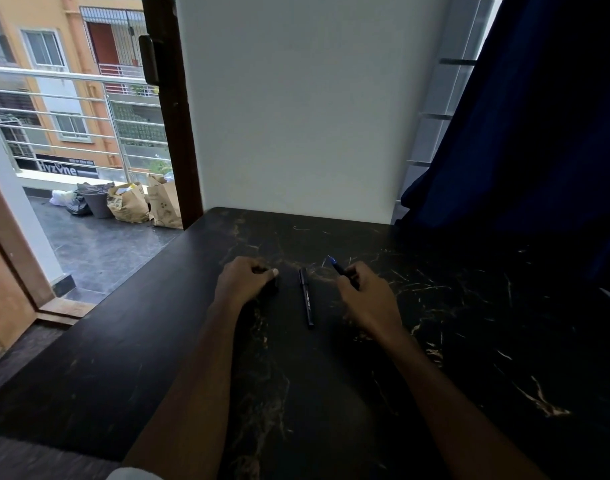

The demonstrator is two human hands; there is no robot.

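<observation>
while a black pen (307, 299) lies spare on the bench (469, 341), the right hand (365, 296) grips a blue-tipped pen (335, 264), the left hand (244, 282) clutching its likely cap (275, 283).

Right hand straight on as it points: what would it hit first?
Likely nothing near: holding the blue-tipped pen, the right hand aims past the black pen, across bare table to the white wall.

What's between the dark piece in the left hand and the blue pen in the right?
A black pen lies flat on the table in the gap between the left hand and right hand, touching neither. Above it, nothing visible blocks the dark piece from the blue pen.
</observation>
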